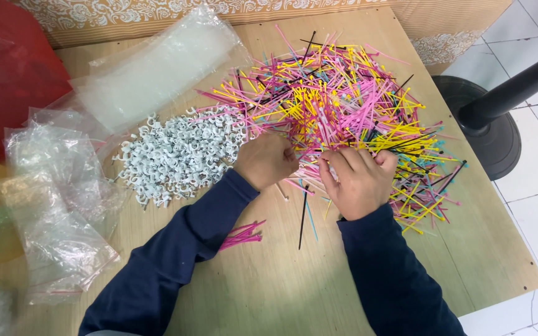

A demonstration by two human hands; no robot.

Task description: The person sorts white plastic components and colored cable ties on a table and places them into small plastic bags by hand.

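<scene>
Directly ahead of both hands I see the heap of coloured cable ties (344, 99), spread over the far half of the wooden table (281, 292); its strands fan out in every direction, with no single long axis. Beside it, to the left, lies the pile of white clips (175, 152). My right hand (359, 180) is curled at the heap's near edge, fingers pinching a few ties. My left hand (266, 158) rests closed between clips and ties; what it holds I cannot tell. A small pink bundle (242, 235) lies near my left forearm.
</scene>
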